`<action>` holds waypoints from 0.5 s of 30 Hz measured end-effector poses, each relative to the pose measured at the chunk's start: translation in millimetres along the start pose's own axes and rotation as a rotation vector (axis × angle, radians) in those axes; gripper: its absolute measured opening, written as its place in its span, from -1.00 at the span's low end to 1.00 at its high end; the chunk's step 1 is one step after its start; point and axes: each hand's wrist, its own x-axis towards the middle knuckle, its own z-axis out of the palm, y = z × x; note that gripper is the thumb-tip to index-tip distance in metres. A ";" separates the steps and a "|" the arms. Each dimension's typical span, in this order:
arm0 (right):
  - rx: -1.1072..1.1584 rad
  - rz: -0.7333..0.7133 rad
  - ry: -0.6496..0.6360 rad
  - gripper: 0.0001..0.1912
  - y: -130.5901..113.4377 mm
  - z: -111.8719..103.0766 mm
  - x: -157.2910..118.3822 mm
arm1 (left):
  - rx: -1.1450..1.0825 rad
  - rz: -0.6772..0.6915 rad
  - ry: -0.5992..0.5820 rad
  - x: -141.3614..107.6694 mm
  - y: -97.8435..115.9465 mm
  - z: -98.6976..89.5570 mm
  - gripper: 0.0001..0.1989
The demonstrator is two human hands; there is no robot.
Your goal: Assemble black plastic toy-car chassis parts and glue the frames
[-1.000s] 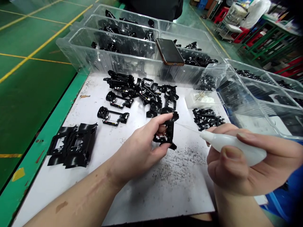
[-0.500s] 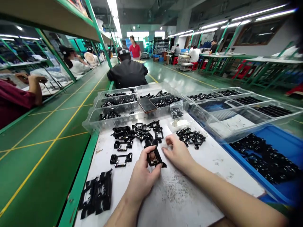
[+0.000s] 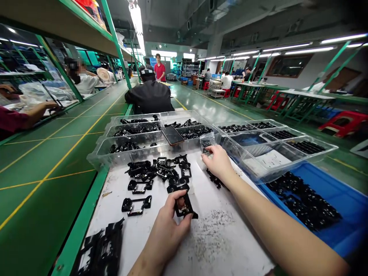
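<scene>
My left hand [image 3: 169, 222] grips a black plastic frame [image 3: 184, 205] by its edges, just above the white work surface [image 3: 212, 245]. My right hand [image 3: 217, 163] is farther forward, its fingers curled at a small whitish container [image 3: 205, 158] beside a clear bag [image 3: 207, 140]; whatever its fingertips pinch is too small to make out. A heap of black parts [image 3: 165, 168] lies ahead of my left hand, and two separate frames sit to its left. Small black pieces [image 3: 214, 179] show partly beneath my right hand.
Clear divided trays [image 3: 97, 155] with black parts stand across the back, a phone [image 3: 172, 135] resting on one. A blue bin [image 3: 350, 199] of black parts is at right. Larger black pieces [image 3: 106, 249] lie front left. A person in black [image 3: 149, 94] sits ahead, beside a green conveyor [image 3: 71, 153].
My right hand has moved forward from beside the held frame to the small whitish container. My left hand still holds the frame. The camera view has shifted.
</scene>
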 end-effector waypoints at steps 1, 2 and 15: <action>-0.004 -0.014 0.015 -0.85 2.6 3.3 6.7 | 0.006 -0.003 0.002 -0.1 0.6 -0.5 -0.52; -0.002 -0.031 0.036 -0.91 4.4 3.4 11.1 | 0.012 -0.004 0.003 -0.2 1.2 -1.0 -0.53; 0.713 -0.335 0.368 -0.74 -62.0 -59.7 -87.9 | -0.049 0.020 0.025 -2.9 9.3 -4.1 -0.45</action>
